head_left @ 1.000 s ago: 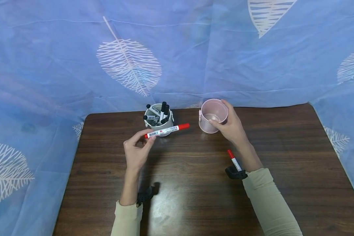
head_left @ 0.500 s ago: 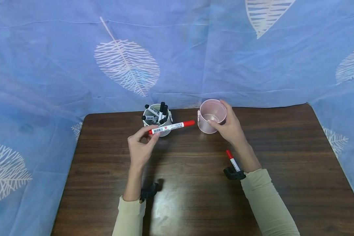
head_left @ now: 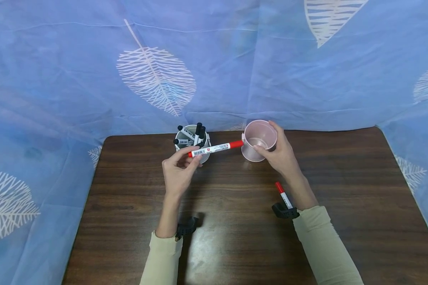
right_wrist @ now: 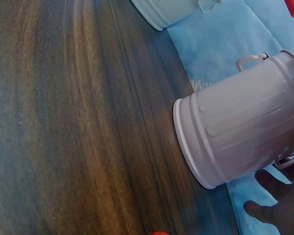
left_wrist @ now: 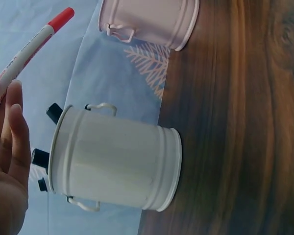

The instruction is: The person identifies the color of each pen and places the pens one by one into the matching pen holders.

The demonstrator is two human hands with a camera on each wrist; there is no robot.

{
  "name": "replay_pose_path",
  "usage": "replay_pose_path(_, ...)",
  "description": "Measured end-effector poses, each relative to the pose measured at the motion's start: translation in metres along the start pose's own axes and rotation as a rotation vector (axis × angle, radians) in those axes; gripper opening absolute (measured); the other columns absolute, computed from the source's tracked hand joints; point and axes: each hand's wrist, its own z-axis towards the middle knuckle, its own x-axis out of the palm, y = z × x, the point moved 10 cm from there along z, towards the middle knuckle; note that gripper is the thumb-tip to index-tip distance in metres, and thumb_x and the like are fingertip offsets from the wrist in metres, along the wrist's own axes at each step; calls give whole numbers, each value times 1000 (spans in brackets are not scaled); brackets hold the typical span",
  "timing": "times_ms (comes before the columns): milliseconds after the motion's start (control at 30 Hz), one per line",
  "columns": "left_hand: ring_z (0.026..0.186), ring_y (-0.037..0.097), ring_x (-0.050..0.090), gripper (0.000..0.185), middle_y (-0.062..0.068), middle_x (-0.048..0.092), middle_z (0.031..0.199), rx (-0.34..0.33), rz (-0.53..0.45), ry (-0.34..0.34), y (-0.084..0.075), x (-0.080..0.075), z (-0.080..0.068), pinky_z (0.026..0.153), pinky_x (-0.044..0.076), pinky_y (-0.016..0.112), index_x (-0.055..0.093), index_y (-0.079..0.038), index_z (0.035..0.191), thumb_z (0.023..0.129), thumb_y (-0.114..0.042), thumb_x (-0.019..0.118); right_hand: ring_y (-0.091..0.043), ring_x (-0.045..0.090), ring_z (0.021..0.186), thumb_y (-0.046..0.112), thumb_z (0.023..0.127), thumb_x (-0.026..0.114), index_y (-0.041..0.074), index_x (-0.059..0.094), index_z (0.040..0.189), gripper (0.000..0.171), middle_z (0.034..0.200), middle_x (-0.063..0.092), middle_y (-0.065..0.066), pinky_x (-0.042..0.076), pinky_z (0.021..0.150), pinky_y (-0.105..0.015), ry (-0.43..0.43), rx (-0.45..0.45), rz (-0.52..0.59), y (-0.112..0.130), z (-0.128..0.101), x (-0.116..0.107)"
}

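My left hand (head_left: 178, 176) pinches a white marker with a red cap (head_left: 217, 148) by its rear end. The marker lies almost level in the air, its cap tip overlapping the left rim of a pink pail (right_wrist: 240, 122) in the head view. My right hand (head_left: 282, 156) holds that pail at its right side, thumb at the near rim and fingers behind. Nothing shows inside the pink pail. Below the left hand's marker stands a white pail (left_wrist: 112, 156) holding several black-capped markers (head_left: 186, 133).
A second red-capped marker (head_left: 281, 190) lies on the dark wooden table (head_left: 235, 237), partly covered by the right wrist's black strap (head_left: 284, 211). Behind the table's far edge hangs a blue cloth (head_left: 221, 71) with white leaf prints.
My left hand has moved right and slightly up, carrying the red-capped marker from in front of the white pail over to the pink pail's rim. The right hand keeps its hold.
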Motion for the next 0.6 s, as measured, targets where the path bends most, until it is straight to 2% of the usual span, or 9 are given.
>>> replay_pose_path(233, 55, 14, 66, 19, 16, 72, 77, 8, -25, 5, 16, 9, 4, 48, 49, 21, 74, 1, 106, 87, -1, 74, -35, 45, 129, 22, 83, 82, 18, 28, 155, 91, 147, 43, -15, 37, 105, -58, 15, 29, 6, -2, -1, 0)
replay_pose_path(367, 56, 15, 66, 20, 16, 72, 76, -3, -27, 4, 21, 13, 7, 47, 50, 22, 74, -1, 106, 87, -1, 75, -36, 44, 129, 22, 83, 82, 17, 27, 155, 91, 147, 42, -15, 37, 105, -59, 19, 40, 10, -4, -1, 1)
replay_pose_path(600, 57, 16, 68, 20, 24, 70, 75, -9, -34, 15, -5, 21, 12, 49, 51, 23, 71, 10, 104, 85, 8, 72, -36, 45, 129, 21, 83, 82, 16, 27, 155, 91, 147, 43, -16, 37, 105, -59, 19, 30, 11, -3, -2, 2)
